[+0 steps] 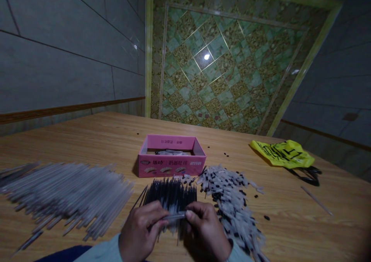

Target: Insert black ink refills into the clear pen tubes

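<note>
A clear pen barrel (175,216) lies sideways between my two hands. My left hand (142,228) pinches its left end between thumb and fingers. At the right end, the thumb and fingers of my right hand (206,227) are closed on it; the tip is hidden by them. Just beyond and beneath both hands is a bundle of thin black pen refills (171,192). A wide heap of clear barrels (72,192) lies to the left. Small translucent caps (236,211) mixed with little black plugs (267,218) are spread beside my right hand.
A pink open box (171,168) with printed lettering stands behind the refills, some slim translucent pieces (171,152) inside. A yellow plastic bag (282,153) with black handles lies at the right. One slim stick (316,201) rests nearby on the wooden table (292,231). Tiled walls rise behind.
</note>
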Demonstrator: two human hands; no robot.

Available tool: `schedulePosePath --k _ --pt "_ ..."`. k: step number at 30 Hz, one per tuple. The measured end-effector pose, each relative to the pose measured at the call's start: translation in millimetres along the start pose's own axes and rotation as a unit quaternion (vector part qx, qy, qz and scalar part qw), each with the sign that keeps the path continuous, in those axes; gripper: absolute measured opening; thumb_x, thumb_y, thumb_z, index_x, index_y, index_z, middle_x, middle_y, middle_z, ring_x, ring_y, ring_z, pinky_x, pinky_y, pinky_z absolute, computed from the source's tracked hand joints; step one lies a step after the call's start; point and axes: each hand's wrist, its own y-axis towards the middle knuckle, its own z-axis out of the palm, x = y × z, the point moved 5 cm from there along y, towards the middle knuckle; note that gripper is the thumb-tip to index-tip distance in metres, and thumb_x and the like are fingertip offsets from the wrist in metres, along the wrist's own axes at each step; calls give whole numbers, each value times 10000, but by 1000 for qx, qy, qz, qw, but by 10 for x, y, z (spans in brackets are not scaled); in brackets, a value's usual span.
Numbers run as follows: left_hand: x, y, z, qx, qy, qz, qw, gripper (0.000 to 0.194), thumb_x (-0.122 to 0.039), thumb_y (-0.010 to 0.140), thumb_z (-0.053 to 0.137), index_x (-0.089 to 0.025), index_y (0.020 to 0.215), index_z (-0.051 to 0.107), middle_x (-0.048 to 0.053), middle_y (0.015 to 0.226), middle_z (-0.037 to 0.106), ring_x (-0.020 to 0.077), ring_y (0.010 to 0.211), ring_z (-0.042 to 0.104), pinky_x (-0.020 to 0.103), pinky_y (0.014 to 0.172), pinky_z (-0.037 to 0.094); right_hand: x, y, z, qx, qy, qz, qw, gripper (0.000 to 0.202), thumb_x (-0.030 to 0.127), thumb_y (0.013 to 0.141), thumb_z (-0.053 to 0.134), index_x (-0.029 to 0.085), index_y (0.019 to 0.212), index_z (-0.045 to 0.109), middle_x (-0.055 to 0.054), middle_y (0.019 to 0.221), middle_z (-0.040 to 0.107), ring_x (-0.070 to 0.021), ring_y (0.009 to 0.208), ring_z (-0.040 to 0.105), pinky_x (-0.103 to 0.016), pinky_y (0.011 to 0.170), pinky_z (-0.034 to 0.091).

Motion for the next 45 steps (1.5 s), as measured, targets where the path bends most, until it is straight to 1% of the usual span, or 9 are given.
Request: schedulePosePath --k 5,7,9,15,25,32,36,41,45 --pt "164 77 -117 -46 18 0 999 205 -294 862 498 -239 942 678 40 819 669 174 799 621 268 702 476 35 22 -41 -30 -45 -38 998 199 302 752 610 124 675 653 -8 562 595 -140 560 537 -221 521 383" --pt "325 101 -326 -116 65 -55 990 285 -321 890 428 -210 1055 632 82 1005 662 206 956 591 310 815 457 147 76 -162 -67 -79 -72 992 189 301 748 622 127 744 696 -49 689 675 -189 695 599 -263 635 442" --pt "506 96 -519 -136 161 -140 968 299 -333 894 395 -180 965 642 101 968 661 235 943 583 346 825 437 325 178 -347 -130 -86 -114 981 246 342 763 605 130 831 709 -77 765 708 -220 760 626 -304 693 473" --pt "876 -21 -620 10 371 -299 879 263 -290 792 486 -124 944 623 156 895 630 317 861 602 396 726 426 886 737 -731 -258 -214 -226 915 329 324 812 504 139 1018 682 -111 986 711 -224 882 646 -328 763 500" --pt "824 1 -446 58 327 -297 895 224 -161 808 389 -146 901 592 143 959 611 256 797 649 339 634 430 850 1334 -430 -226 -366 -202 880 249 200 773 574 213 967 729 -72 889 734 -228 851 636 -319 762 442" --pt "756 12 -438 47 310 -266 911 226 -216 842 359 -178 817 580 106 909 626 235 751 651 322 598 423 858 985 -460 -202 -375 -222 877 268 245 839 510 163 1029 680 -98 1034 686 -219 978 597 -321 856 424" --pt "669 57 -457 -25 236 -224 945 236 -270 878 338 -204 897 564 89 913 668 240 775 652 322 633 434 623 604 -484 -158 -389 -190 887 190 202 802 531 166 889 696 -69 875 712 -191 806 642 -262 689 455" --pt "587 92 -368 -94 -24 -202 975 173 -343 866 434 -224 941 534 23 716 676 197 692 655 285 654 456 319 174 -338 -99 -448 -125 880 75 169 664 656 194 592 654 -17 555 646 -168 538 582 -230 495 310" --pt "590 84 -155 -103 -278 -264 918 242 -433 832 487 -218 944 484 -40 557 605 142 440 566 238 435 424 228 -38 -54 -52 -513 -69 854 92 272 683 683 199 644 643 -36 607 650 -192 592 585 -251 504 259"
